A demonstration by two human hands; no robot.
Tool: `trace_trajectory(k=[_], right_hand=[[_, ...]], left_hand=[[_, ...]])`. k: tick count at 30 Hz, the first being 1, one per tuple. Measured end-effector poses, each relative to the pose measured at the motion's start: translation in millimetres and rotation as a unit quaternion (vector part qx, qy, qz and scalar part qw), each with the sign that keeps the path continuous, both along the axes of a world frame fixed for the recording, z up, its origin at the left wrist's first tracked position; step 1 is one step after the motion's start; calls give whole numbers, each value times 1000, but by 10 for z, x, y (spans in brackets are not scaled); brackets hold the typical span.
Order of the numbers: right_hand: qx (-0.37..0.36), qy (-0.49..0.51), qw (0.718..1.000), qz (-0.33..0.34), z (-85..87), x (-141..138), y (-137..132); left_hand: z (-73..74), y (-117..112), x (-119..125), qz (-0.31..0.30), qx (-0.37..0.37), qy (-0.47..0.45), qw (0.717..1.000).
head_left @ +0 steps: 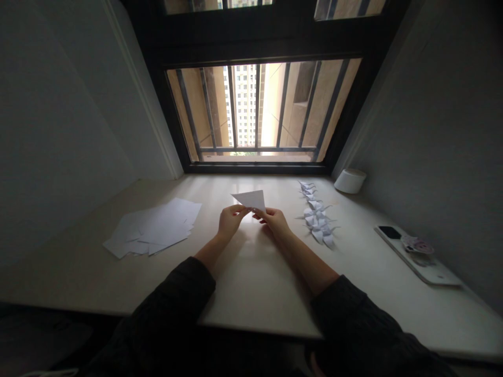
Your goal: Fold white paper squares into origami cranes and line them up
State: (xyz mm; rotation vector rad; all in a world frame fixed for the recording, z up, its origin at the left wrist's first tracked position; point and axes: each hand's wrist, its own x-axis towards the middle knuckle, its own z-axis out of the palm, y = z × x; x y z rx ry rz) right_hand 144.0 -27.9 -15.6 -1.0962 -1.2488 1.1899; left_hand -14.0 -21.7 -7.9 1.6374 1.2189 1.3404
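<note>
A folded white sheet of paper (253,199), roughly triangular, is held up a little over the middle of the sill. My left hand (231,219) pinches its lower edge near the middle. Close beside it, my right hand (274,220) grips the lower right corner between thumb and fingers. To the right of my hands stand several folded paper cranes (317,217) in a row running away from me. A loose pile of white paper sheets (165,225) lies to the left.
The pale sill (251,288) ends at a front edge near my forearms. A phone (418,256) with a round grip on its back lies at the right. A white round container (350,180) stands in the back right corner. Behind is a barred window (271,112).
</note>
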Motion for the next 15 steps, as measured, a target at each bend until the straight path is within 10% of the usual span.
trace_trajectory(k=[15], right_hand=[[18,-44,998,29,84,-48,-84]], left_hand=[[260,-35,-94,109,-105,-175,973]])
